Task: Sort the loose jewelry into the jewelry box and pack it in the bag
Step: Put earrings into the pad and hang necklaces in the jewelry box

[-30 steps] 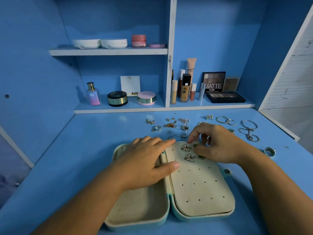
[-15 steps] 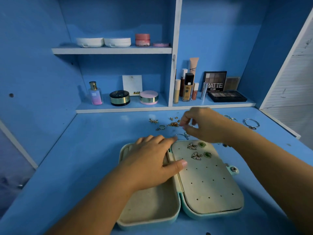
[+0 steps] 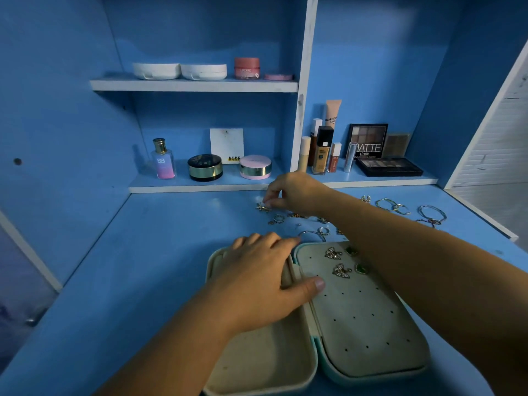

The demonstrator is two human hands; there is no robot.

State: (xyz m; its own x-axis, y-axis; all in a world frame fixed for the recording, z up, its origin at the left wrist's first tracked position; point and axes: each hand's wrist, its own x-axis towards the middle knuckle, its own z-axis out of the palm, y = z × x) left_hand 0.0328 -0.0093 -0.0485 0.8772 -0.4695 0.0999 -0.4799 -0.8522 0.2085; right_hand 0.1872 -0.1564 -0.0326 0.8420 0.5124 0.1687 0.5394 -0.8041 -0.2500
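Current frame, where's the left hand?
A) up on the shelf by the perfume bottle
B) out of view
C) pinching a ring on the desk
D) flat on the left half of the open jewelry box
D: the left hand lies flat with straight fingers on the left half of the open jewelry box, its thumb reaching across the hinge onto the right half.

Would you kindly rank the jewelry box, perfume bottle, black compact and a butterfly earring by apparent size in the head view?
1. Jewelry box, nearest the camera.
2. Perfume bottle and black compact: about alike, so unranked.
3. Butterfly earring.
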